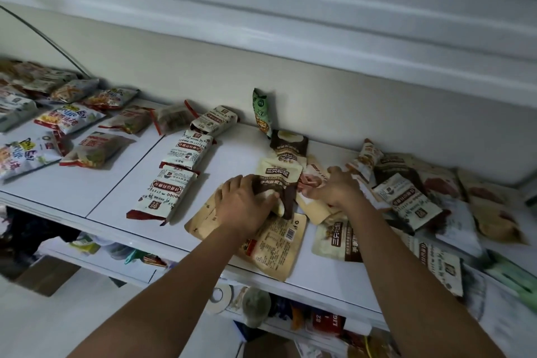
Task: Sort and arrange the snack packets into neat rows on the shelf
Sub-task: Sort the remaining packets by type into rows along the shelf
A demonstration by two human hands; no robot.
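A tan pouch (279,244) lies back-side up at the front edge of the shelf (116,183). Over it your left grip (247,203) clasps a brown-and-cream pouch (280,180), and just beside it your right grip (334,189) pinches a cream packet (315,211). To the left, three white-and-red packets (165,195) form a row. Farther back, a green packet (261,110) leans on the wall.

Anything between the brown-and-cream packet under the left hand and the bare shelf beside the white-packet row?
Nothing visible. The left hand grips the brown-and-cream packet, and the shelf strip up to the white-packet row is bare; only a tan pouch lies underneath.
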